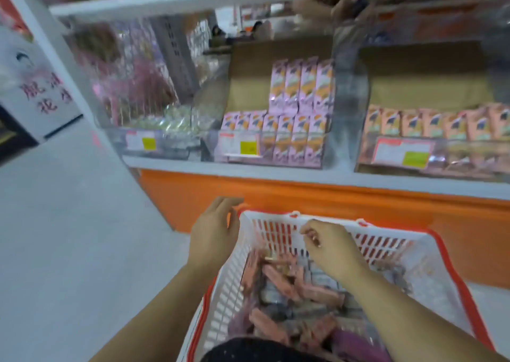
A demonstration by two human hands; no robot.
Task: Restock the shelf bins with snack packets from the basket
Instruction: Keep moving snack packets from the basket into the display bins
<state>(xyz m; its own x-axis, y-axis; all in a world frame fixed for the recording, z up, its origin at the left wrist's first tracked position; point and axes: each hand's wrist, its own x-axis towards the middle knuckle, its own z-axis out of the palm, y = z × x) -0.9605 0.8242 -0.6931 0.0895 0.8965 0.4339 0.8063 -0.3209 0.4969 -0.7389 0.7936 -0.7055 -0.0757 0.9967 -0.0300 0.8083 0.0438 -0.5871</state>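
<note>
Now, in the head view, your left hand point(215, 232) shows a wide grip, fingers straight, at the 10 o'clock corner of the basket point(273, 216). Your right hand point(331, 248) curls over the snack packets point(287, 281) inside; too blurred to tell whether that grip holds one. Shelf bins point(349, 108) stand at 12 o'clock.

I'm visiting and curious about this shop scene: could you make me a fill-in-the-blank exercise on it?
The rim of the basket is ____. The right hand is over the basket, the left hand outside it on its ____ side. The panel under the shelf is ____. Missing words: red; left; orange.
</note>
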